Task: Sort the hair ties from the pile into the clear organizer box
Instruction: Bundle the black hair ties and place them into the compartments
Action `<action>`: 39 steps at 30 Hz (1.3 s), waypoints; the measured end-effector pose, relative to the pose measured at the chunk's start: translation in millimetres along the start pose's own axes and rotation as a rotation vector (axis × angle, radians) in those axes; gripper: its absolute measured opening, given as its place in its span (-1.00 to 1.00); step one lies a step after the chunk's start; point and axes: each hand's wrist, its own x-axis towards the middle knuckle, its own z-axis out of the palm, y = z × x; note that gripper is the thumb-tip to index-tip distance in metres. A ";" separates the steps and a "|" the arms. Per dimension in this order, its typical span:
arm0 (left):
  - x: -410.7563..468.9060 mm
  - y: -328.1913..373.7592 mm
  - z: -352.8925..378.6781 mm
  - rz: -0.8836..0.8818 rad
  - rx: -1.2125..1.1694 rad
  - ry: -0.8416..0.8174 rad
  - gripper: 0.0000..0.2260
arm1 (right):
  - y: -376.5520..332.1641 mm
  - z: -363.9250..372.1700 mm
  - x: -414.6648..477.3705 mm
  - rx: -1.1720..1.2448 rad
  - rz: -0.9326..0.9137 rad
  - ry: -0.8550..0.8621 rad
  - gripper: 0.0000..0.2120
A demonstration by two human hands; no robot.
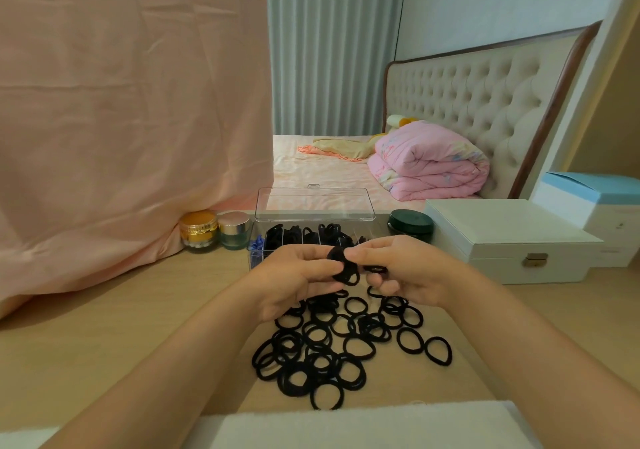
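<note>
Pinching a small bunch of black hair ties (341, 266) between left hand (294, 277) and right hand (408, 268), one on each side, above the pile (346, 344) spread on the desk (138, 317). Just behind, the clear organizer box (315, 204), lid up, dark ties in its compartments. Left of it, a gold jar (198, 228) and a pink-lidded jar (234, 230); right, a white case (512, 240).

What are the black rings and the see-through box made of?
Hair ties: probably fabric-covered elastic, matte and fuzzy, bending into floppy ovals. Box: looks like hard clear plastic, glossy; the bed shows through it.
</note>
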 end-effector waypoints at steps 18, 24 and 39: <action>29.3 54.4 12.3 0.220 0.425 0.077 -0.63 | -14.5 -27.2 4.7 0.006 -0.220 0.234 -0.77; 60.2 36.3 -5.4 0.340 0.988 0.292 -0.71 | -29.7 -42.2 29.5 -0.109 -0.262 0.522 -0.87; 67.0 14.9 -21.1 0.322 1.266 0.244 -0.70 | -36.9 2.3 96.4 -1.513 -0.205 0.448 -0.76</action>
